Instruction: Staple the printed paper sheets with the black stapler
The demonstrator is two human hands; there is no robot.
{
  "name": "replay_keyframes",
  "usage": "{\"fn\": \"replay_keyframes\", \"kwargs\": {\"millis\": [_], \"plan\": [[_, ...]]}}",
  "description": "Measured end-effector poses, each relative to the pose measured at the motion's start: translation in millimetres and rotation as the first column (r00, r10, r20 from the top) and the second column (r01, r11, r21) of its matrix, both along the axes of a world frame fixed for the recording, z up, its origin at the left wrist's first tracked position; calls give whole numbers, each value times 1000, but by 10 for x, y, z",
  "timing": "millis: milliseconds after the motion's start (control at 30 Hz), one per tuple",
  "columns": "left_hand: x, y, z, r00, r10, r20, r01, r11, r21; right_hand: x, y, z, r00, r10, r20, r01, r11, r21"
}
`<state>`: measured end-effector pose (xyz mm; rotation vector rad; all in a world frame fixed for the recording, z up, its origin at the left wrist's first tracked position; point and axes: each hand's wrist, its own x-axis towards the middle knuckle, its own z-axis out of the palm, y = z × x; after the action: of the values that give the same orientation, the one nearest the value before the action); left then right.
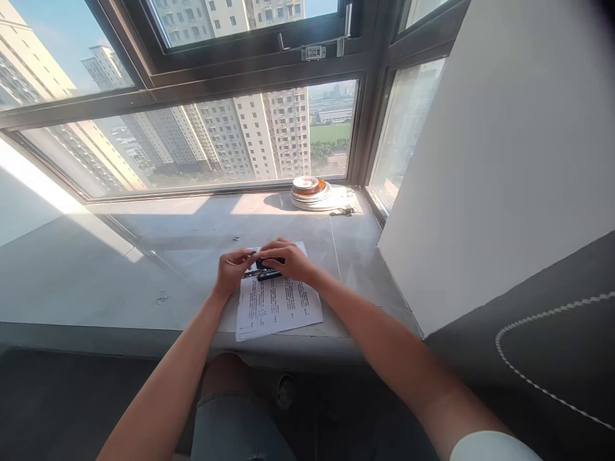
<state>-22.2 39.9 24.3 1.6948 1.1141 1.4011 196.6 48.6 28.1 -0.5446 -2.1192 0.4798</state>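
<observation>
Right hand [288,258] grips opened stapler [270,276] on paper [281,308]; left hand [233,266] at its tip, hold unclear. Uneven push could skid both.

Your right hand [288,258] covers part of the black stapler-like tool [269,275], and whatever your left hand [232,269] pinches at its fingertips is too small to tell, while both hands hide part of the printed sheets [281,310], whose text you can't read at this size. Just beyond your left hand, a tiny piece [236,239] on the sill [192,256] is too small to identify. To the right of your hands, the white cord [557,308] runs off the right edge, and your pale sleeve [492,446] is cut off below.
</observation>
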Motion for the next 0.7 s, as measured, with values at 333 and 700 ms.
{"fn": "replay_keyframes", "kwargs": {"millis": [333,700], "plan": [[47,-43,34,991,-129,19,129,992,-3,-1,16,-5,1000,-15,-25,17,998,59],[70,-74,23,987,-147,-62,148,989,18,-7,29,1,988,-152,24,149,984,100]]}}
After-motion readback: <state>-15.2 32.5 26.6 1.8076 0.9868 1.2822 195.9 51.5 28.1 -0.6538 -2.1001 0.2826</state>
